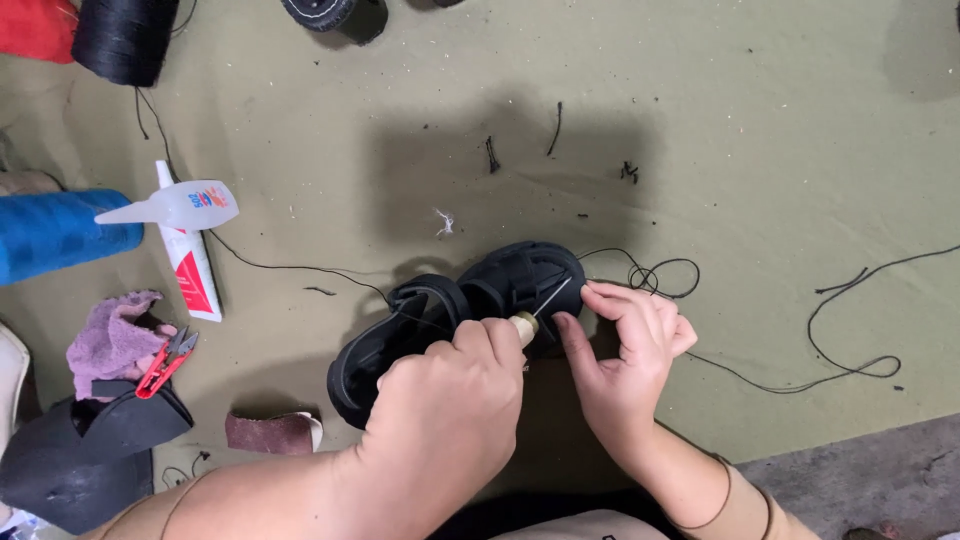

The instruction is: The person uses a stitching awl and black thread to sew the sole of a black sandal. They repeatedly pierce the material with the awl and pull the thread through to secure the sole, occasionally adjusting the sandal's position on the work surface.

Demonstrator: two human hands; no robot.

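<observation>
A black sandal (500,285) lies on the olive cloth (760,150) in the middle of the view. My left hand (445,405) is closed around a sewing awl (535,315) with a pale wooden handle. The awl's thin metal needle points up and right into the sandal's front part. My right hand (625,350) grips the sandal's front edge just right of the needle, with fingers curled and thumb near the awl tip. A black thread (820,330) runs from the sandal out to the right in loose loops.
At the left are a blue thread cone (60,232), a black thread spool (122,38), two white glue bottles (185,230), red snips (165,362) on a pink rag (110,338), black sole pieces (90,450) and a brown sandpaper scrap (270,432). Short thread bits litter the cloth.
</observation>
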